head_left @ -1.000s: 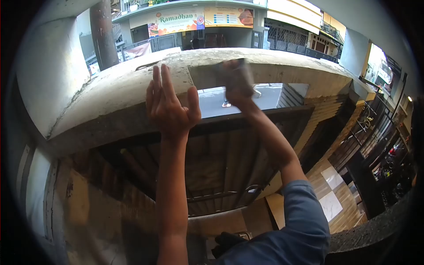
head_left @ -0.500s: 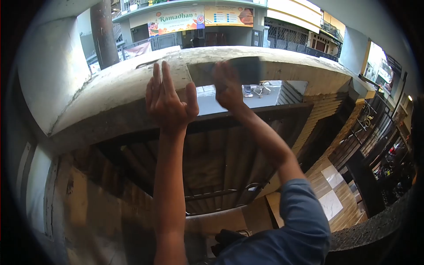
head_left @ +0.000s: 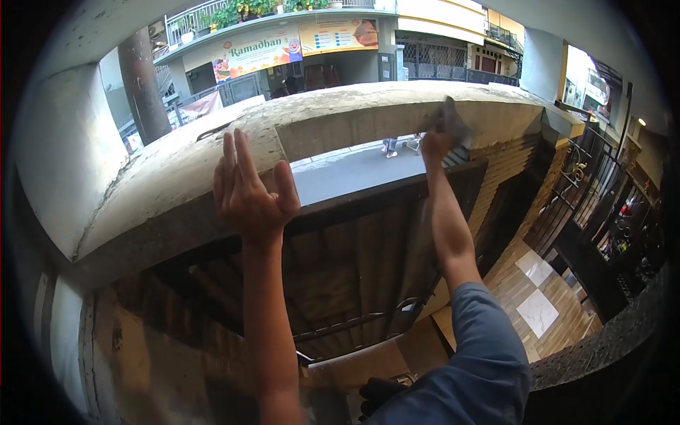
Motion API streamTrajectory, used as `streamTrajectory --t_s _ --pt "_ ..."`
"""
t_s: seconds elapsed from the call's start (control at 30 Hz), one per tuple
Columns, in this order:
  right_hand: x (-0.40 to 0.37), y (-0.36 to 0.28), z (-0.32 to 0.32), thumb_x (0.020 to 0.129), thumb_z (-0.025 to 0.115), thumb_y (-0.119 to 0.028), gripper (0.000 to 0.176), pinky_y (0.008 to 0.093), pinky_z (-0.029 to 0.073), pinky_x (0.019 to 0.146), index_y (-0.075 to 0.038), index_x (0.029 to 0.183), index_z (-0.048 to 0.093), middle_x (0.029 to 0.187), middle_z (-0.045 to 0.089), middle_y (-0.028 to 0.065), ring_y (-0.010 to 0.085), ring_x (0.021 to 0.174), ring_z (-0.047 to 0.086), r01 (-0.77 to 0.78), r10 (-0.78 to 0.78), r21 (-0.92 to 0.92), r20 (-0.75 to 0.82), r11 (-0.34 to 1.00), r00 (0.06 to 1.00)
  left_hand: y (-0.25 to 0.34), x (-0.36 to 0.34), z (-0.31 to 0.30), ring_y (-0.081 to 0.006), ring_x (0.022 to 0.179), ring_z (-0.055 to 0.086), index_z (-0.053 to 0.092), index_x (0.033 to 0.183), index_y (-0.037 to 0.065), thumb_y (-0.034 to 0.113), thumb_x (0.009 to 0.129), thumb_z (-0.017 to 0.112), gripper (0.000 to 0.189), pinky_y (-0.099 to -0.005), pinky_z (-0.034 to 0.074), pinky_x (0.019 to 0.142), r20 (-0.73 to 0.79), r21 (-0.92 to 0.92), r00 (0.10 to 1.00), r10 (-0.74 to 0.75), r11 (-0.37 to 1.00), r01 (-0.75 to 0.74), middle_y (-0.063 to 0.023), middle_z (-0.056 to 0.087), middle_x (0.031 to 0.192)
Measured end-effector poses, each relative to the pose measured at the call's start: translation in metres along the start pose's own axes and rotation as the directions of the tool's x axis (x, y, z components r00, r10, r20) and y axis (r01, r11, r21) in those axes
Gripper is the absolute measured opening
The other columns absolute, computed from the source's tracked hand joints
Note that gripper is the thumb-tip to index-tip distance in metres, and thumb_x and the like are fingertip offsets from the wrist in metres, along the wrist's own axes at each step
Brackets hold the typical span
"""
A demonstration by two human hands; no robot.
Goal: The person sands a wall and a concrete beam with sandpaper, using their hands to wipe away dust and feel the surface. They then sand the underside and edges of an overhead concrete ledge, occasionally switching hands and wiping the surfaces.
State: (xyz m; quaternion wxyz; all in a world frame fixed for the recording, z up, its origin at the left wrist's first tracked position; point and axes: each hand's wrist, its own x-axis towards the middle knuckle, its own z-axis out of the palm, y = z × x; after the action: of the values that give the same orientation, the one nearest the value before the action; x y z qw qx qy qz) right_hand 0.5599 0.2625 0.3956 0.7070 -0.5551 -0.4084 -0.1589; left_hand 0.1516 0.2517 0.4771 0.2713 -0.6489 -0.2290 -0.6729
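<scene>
My left hand (head_left: 256, 198) is held up with its fingers stretched, overlapping the left part of the concrete ledge (head_left: 191, 173). Nothing shows in that hand. Farther right, my right hand (head_left: 437, 146) is closed around a dark flat piece (head_left: 460, 131), smeared by motion, against the front face of the beam (head_left: 354, 129). Its exact kind cannot be made out. A thin dark strip (head_left: 214, 131) lies on the ledge just above my left fingertips.
Below the beam, a gap shows the street (head_left: 354, 172) with a person's legs (head_left: 389, 146). A dark ribbed gate (head_left: 340, 262) stands underneath. A rusty post (head_left: 144, 88) rises at left. Tiled floor (head_left: 538, 312) and a metal gate (head_left: 581, 184) lie at right.
My right hand has swept right along the beam with the dark flat piece. My left hand stays outstretched by the ledge, lower left in view as the camera has shifted.
</scene>
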Motion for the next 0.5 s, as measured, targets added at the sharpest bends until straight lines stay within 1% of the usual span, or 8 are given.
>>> streamTrajectory --t_s 0.03,0.13,0.23,0.33,0.4,0.43,0.47,0.5 --pt "0.010 0.019 -0.010 0.091 0.051 -0.001 0.035 0.0442 0.041 0.103 0.000 0.125 0.057 0.128 0.055 0.0232 0.0322 0.123 0.051 -0.305 0.321 0.185 -0.064 0.934 0.945 0.000 0.001 0.001 -0.0329 0.118 0.058 0.055 0.127 -0.005 0.038 0.095 0.040 0.055 -0.0417 0.040 0.103 0.006 0.014 1.000 -0.003 1.000 0.003 -0.0197 0.062 0.124" --pt "-0.025 -0.043 0.013 0.089 0.051 0.000 0.040 0.0445 0.031 0.110 0.002 0.130 0.052 0.129 0.053 0.0244 0.0352 0.127 0.046 0.646 -0.673 -0.205 -0.115 0.736 0.731 0.003 0.004 -0.001 -0.0331 0.119 0.057 0.054 0.127 -0.005 0.036 0.097 0.038 0.054 -0.0417 0.040 0.102 0.001 -0.005 1.000 0.003 1.000 -0.003 -0.0196 0.061 0.125" --pt "-0.035 -0.083 -0.029 0.082 0.050 0.004 0.049 0.0429 0.031 0.110 -0.001 0.131 0.053 0.133 0.051 0.0224 0.0349 0.129 0.044 0.687 -0.607 -0.279 0.326 0.671 0.725 0.006 0.004 -0.003 -0.0335 0.119 0.057 0.054 0.128 -0.005 0.034 0.098 0.036 0.052 -0.0413 0.040 0.102 0.023 0.007 1.000 0.018 1.000 -0.018 -0.0193 0.061 0.124" --pt "0.026 0.015 -0.027 0.087 0.055 -0.004 0.043 0.0428 0.034 0.107 0.002 0.130 0.051 0.129 0.054 0.0209 0.0370 0.126 0.046 0.122 -0.165 -0.141 -0.351 0.982 0.922 0.005 0.002 -0.001 -0.0338 0.119 0.056 0.052 0.130 -0.005 0.034 0.098 0.036 0.053 -0.0411 0.039 0.103 0.029 0.012 0.999 0.023 1.000 -0.024 -0.0192 0.062 0.124" --pt "0.012 0.021 -0.013 0.086 0.055 -0.005 0.050 0.0429 0.032 0.109 0.001 0.135 0.046 0.136 0.048 0.0235 0.0391 0.130 0.041 0.105 -0.236 -0.348 -0.360 0.932 0.903 0.003 0.003 -0.002 -0.0344 0.119 0.056 0.051 0.131 -0.005 0.034 0.098 0.037 0.053 -0.0413 0.040 0.103 0.058 0.043 0.998 0.020 0.999 -0.022 -0.0188 0.062 0.123" --pt "-0.008 0.014 -0.002 0.086 0.056 -0.006 0.054 0.0428 0.031 0.110 0.000 0.138 0.043 0.140 0.044 0.0244 0.0400 0.132 0.039 0.429 -0.631 -0.596 -0.175 0.679 0.755 0.004 0.006 0.001 -0.0344 0.119 0.056 0.051 0.131 -0.005 0.034 0.098 0.037 0.053 -0.0413 0.040 0.103 0.044 0.041 0.999 0.011 0.999 -0.013 -0.0188 0.062 0.123" --pt "-0.051 -0.048 0.009 0.086 0.054 -0.006 0.058 0.0416 0.030 0.111 -0.001 0.142 0.039 0.146 0.037 0.0242 0.0412 0.133 0.037 0.470 -0.525 -0.272 -0.187 0.840 0.830 0.004 0.007 0.002 -0.0342 0.119 0.056 0.051 0.131 -0.005 0.034 0.098 0.037 0.053 -0.0413 0.040 0.103 0.020 0.037 1.000 0.017 0.999 -0.018 -0.0184 0.062 0.123" --pt "-0.065 -0.074 -0.002 0.087 0.053 -0.006 0.056 0.0428 0.033 0.108 -0.001 0.141 0.038 0.146 0.036 0.0233 0.0416 0.133 0.037 0.313 -0.421 -0.704 0.022 0.637 0.907 0.007 0.003 0.000 -0.0341 0.119 0.056 0.051 0.130 -0.005 0.034 0.098 0.037 0.052 -0.0412 0.040 0.103 0.009 0.032 1.000 0.024 0.999 -0.024 -0.0180 0.062 0.123"
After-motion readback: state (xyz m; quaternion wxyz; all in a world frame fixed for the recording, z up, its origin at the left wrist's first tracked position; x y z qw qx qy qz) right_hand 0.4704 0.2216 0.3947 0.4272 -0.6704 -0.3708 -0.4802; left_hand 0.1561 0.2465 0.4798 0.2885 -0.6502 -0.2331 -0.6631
